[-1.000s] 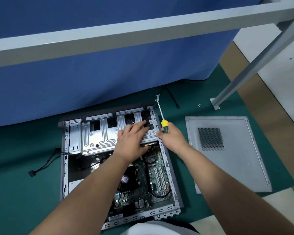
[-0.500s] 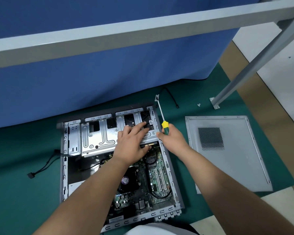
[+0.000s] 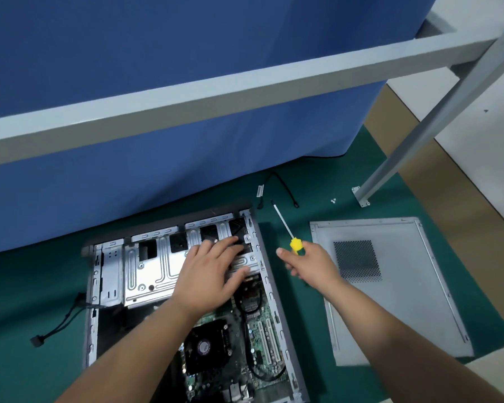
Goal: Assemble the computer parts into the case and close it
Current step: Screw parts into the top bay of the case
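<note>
From the head view, the right hand (image 3: 309,263) has drawn away from the open grey metal computer case (image 3: 269,286), where it sat against the rim half a second ago; it now hovers over the green mat (image 3: 26,286) between the case and the flat grey side panel with a perforated vent (image 3: 390,286). Its fingers are curled round the yellow-and-green handle of a screwdriver (image 3: 296,245), whose thin steel shaft points up and away to the left, clear of the case. The left hand (image 3: 213,271) stays where it was, fingers straight and spread, pressing flat on the silver stamped-metal drive cage (image 3: 146,271) at the far end of the case.

The case lies on its side on the mat, open face up. Below the cage the green motherboard (image 3: 259,330) shows, with a black fan cooler (image 3: 204,349) and a black looped cable (image 3: 266,373). The side panel lies just right of the case, apart from it.
</note>
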